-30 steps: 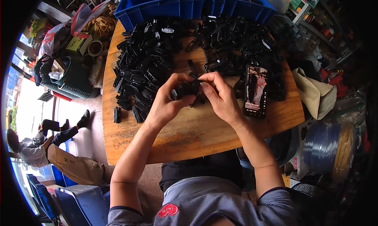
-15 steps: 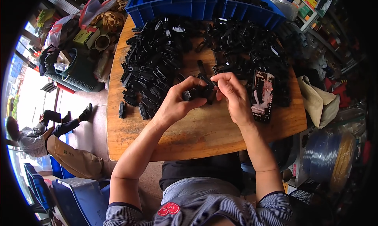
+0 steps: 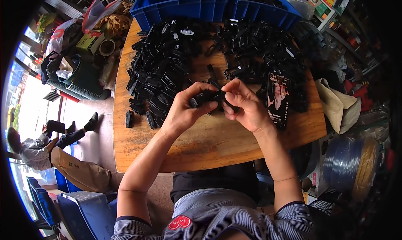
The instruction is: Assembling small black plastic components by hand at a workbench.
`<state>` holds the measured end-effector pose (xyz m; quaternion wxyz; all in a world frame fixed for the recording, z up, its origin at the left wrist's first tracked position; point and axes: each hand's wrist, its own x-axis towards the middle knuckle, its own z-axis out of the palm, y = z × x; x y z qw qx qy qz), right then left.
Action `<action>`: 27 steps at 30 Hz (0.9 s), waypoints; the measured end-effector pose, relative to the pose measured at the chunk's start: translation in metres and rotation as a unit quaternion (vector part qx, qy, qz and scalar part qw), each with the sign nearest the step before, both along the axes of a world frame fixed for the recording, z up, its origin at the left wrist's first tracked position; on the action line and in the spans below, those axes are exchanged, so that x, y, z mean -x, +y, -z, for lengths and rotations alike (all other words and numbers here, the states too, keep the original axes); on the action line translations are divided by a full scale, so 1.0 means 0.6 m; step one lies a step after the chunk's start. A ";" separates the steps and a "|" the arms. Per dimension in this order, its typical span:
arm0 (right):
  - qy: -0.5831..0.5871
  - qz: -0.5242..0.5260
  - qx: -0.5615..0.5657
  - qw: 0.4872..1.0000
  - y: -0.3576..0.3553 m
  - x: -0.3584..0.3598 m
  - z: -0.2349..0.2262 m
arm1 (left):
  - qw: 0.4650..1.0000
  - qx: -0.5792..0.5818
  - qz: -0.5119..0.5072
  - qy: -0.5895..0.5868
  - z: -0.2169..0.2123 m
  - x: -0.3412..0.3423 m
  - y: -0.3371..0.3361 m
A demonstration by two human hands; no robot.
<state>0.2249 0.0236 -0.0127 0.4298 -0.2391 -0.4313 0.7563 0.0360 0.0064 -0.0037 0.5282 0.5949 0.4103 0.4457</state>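
Note:
Over the near middle of the wooden table (image 3: 201, 150), my left hand (image 3: 186, 108) is closed round a small black plastic part (image 3: 203, 98). My right hand (image 3: 248, 108) meets it, thumb and fingers pinching the dark right end of what is held. Whether this is one part or two pieces pressed together I cannot tell, as the fingers cover much of it. Just beyond the hands lies a narrow black piece (image 3: 212, 72). Heaps of similar black plastic parts spread to the left (image 3: 157, 68) and to the right (image 3: 259, 47).
Two blue bins, left (image 3: 180, 10) and right (image 3: 268, 10), stand at the table's far edge. A phone (image 3: 277, 100) with a lit screen lies by my right hand. A seated person (image 3: 37, 150) is off to the left. Wrapped spools (image 3: 349, 166) stand at the right.
My right hand has turned, its fingers now curling under and pressing closer against the black part. The left hand has barely moved. The picture on the phone differs.

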 end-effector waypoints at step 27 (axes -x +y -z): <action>-0.223 0.374 -0.270 0.859 0.037 -0.035 -0.011 | 0.961 0.112 -0.048 -0.249 -0.027 0.037 0.023</action>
